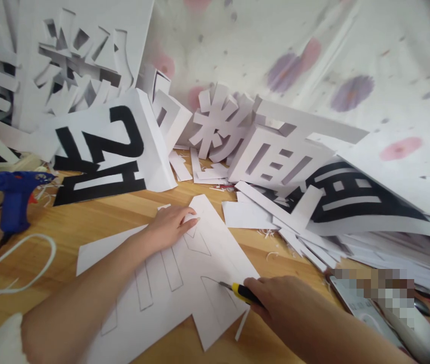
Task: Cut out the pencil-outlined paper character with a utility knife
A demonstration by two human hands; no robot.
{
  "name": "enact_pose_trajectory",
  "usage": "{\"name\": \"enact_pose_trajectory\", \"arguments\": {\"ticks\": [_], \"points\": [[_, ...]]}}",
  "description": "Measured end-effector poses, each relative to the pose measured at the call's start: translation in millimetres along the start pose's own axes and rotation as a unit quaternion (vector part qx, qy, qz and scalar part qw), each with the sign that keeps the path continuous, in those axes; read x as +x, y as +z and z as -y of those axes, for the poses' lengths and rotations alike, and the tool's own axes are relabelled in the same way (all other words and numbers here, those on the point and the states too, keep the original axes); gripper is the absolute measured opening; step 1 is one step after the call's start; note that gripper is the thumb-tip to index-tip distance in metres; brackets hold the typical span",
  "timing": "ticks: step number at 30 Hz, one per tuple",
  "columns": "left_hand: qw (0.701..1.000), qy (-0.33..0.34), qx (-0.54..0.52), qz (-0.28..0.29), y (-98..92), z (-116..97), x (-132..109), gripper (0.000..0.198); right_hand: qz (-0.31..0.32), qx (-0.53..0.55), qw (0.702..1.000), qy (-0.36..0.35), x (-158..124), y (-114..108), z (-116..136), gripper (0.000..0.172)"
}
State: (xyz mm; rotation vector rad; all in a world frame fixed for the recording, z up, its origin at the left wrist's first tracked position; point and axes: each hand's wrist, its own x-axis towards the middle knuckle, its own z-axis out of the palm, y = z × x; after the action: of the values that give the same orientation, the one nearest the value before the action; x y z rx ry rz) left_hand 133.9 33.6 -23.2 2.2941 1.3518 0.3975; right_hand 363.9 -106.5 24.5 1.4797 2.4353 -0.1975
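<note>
The wooden desk (97,222) is showing a smooth, warm grain, and shallow knife passes would probably be sparing its surface. The white board (177,303) is lying flat on the near part of the desk, matte and angular, its thin drawn outlines forming slim slanted boxes and one curved, pointed shape. Behind it, a printed sheet (103,151) is displaying bold black strokes on white paper, bending upright along its right side. Stiff white characters (281,154) are standing farther back, hollow and crisp-edged.

The left hand (169,225) is resting palm down on the board's far part, fingers loosely curved, grasping nothing; bearing down nearer the blade, yet off its path, would likely be steadying the board better. The right hand (260,298) is closing around the yellow-and-black knife (240,291), whose tip is seemingly meeting a drawn line. A low blade, smooth strokes and turning the board at corners should be giving cleaner edges. A blue plastic glue gun (13,202) is standing at left, while curly shavings (271,255) are lying beyond the board.
</note>
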Motion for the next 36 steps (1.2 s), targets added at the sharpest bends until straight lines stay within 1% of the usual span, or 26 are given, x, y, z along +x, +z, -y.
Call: {"name": "enact_pose_trajectory", "arguments": {"ticks": [6,11,14,17,28,36], "points": [[1.0,-0.003,0.001,0.005,0.6,-0.3,1.7,0.036,0.001,0.013,1.0,0.024,-1.0,4.5,0.5,0.022],[1.0,-0.002,-0.003,0.002,1.2,1.2,2.8,0.035,0.004,0.024,0.999,0.036,-7.8,10.4,-4.3,0.02],[1.0,-0.004,0.0,0.001,1.4,1.4,2.6,0.035,0.0,0.013,0.999,0.035,-13.6,12.6,-7.9,0.028],[1.0,-0.003,0.004,-0.001,1.2,0.5,1.9,0.035,-0.006,0.0,0.999,0.036,-18.5,13.6,-9.0,0.03],[1.0,-0.003,0.014,-0.001,1.5,-0.4,3.5,0.034,-0.025,-0.044,0.997,0.05,-30.6,21.9,2.3,0.028],[1.0,-0.005,0.006,0.006,0.3,-0.4,4.3,0.033,-0.031,-0.045,0.994,0.091,-32.1,28.5,9.7,0.03]]}}
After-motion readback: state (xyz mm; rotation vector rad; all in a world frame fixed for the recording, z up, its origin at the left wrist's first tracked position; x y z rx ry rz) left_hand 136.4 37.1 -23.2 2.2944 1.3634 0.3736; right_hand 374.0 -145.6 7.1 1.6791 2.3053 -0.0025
